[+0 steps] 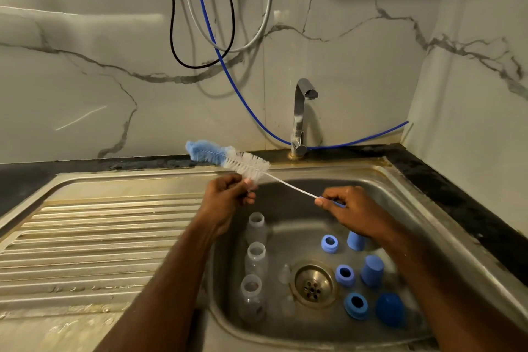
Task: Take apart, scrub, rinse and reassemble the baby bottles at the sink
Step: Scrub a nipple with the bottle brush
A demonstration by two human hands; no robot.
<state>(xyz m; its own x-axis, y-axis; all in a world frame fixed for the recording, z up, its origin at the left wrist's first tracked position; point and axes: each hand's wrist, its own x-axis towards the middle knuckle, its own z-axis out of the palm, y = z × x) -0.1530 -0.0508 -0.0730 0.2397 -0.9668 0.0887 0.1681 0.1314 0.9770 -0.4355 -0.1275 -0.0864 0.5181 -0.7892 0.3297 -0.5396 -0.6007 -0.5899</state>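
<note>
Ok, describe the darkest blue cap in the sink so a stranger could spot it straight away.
Start at the steel sink basin and find the round drain in its floor. To the right of the drain stand blue rings and caps in two rough columns; the dark blue cap is the nearest one in the right column. It is domed and deeper blue, while the two caps beyond it are paler and flat-topped.

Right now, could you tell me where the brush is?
Head view: the brush is held over the sink's back rim, between both hands, left of the tap.
</note>
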